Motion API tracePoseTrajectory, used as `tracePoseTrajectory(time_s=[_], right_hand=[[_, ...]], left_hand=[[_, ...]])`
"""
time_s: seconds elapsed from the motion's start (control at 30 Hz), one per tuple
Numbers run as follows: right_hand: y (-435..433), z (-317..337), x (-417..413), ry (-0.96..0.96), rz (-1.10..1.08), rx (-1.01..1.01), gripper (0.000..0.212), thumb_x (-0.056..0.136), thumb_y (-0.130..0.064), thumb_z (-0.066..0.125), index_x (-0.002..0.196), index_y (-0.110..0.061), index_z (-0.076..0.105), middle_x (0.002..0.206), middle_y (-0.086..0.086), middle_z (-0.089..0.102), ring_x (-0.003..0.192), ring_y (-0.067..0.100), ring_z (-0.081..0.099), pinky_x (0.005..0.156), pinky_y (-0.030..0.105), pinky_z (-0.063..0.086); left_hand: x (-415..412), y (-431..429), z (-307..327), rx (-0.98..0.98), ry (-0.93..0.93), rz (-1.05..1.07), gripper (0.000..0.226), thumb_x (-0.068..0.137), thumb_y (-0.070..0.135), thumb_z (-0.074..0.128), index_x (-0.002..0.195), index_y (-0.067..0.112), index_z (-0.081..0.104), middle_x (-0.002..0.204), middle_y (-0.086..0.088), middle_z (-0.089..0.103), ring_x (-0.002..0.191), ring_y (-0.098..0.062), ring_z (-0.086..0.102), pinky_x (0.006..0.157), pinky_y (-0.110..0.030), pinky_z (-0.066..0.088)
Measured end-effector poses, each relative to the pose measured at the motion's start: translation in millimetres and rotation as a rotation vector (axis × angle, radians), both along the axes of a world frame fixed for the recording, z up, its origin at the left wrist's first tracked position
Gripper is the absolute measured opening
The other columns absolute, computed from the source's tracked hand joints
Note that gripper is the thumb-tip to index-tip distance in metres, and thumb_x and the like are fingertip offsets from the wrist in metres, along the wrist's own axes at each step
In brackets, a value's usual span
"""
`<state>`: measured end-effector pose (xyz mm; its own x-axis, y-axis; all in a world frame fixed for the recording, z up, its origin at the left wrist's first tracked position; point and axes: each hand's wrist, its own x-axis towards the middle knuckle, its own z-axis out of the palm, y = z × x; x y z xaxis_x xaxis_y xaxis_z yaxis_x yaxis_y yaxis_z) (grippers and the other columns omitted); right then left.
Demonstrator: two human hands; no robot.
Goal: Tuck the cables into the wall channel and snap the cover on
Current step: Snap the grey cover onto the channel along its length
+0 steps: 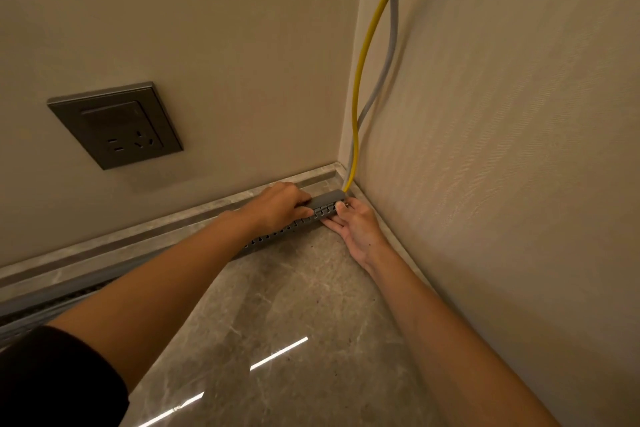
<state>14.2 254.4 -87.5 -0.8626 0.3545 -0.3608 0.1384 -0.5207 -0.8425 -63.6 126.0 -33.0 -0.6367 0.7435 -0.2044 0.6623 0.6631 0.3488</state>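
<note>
A grey slotted cable channel (277,236) runs along the floor against the baseboard toward the room corner. Its grey cover (329,199) sits on top at the corner end. My left hand (277,207) presses down on the cover from above, fingers curled over its top. My right hand (356,226) lies beside the channel's slotted front, fingers spread flat on the floor and thumb against the slots. A yellow cable (360,66) and a grey cable (393,32) hang down the corner and enter the channel's end under the cover.
A dark wall socket (116,125) sits on the left wall above the stone baseboard (145,229). The right wall (502,149) meets it at the corner. Polished marble floor (277,322) spreads below my arms.
</note>
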Motion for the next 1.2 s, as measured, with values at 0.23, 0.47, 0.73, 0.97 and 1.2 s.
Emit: tracePoseTrajectory(time_s=[0.23, 0.47, 0.73, 0.97, 1.2], right_hand=[[-1, 0, -1, -0.007, 0.002, 0.007, 0.035, 0.101, -0.002, 0.034, 0.133, 0.011, 0.038, 0.137, 0.032, 0.047, 0.129, 0.039, 0.047, 0.096, 0.038, 0.043], [3, 0, 1, -0.012, 0.051, -0.04, 0.036, 0.1, 0.001, 0.035, 0.135, 0.01, 0.036, 0.138, 0.031, 0.045, 0.12, 0.035, 0.051, 0.099, 0.04, 0.042], [-1, 3, -1, -0.021, 0.016, 0.031, 0.035, 0.096, 0.006, 0.041, 0.131, 0.009, 0.041, 0.122, 0.024, 0.052, 0.11, 0.027, 0.052, 0.078, 0.027, 0.057], [-6, 8, -3, -0.06, -0.047, 0.106, 0.035, 0.095, 0.009, 0.04, 0.13, 0.011, 0.041, 0.135, 0.031, 0.048, 0.112, 0.031, 0.053, 0.092, 0.037, 0.045], [-8, 7, -4, -0.048, -0.045, 0.097, 0.036, 0.096, 0.009, 0.04, 0.132, 0.011, 0.041, 0.126, 0.029, 0.053, 0.097, 0.024, 0.06, 0.083, 0.032, 0.051]], left_hand=[[12, 7, -3, -0.018, 0.096, 0.074, 0.027, 0.095, 0.015, 0.048, 0.118, 0.008, 0.061, 0.113, -0.02, 0.064, 0.103, -0.034, 0.058, 0.08, -0.037, 0.046], [22, 16, -13, -0.095, 0.205, 0.165, 0.029, 0.093, 0.012, 0.044, 0.119, 0.005, 0.054, 0.121, -0.021, 0.058, 0.11, -0.039, 0.056, 0.084, -0.04, 0.046], [22, 19, -14, -0.11, 0.222, 0.145, 0.03, 0.093, 0.012, 0.044, 0.12, 0.007, 0.053, 0.122, -0.019, 0.058, 0.109, -0.036, 0.056, 0.083, -0.04, 0.046], [18, 11, -25, 0.001, 0.194, 0.077, 0.038, 0.098, 0.015, 0.041, 0.135, 0.011, 0.042, 0.122, -0.021, 0.05, 0.11, -0.036, 0.052, 0.088, -0.04, 0.045], [21, 7, -32, 0.115, 0.208, 0.107, 0.043, 0.099, 0.031, 0.041, 0.142, 0.022, 0.041, 0.119, -0.017, 0.054, 0.111, -0.032, 0.053, 0.087, -0.037, 0.044]])
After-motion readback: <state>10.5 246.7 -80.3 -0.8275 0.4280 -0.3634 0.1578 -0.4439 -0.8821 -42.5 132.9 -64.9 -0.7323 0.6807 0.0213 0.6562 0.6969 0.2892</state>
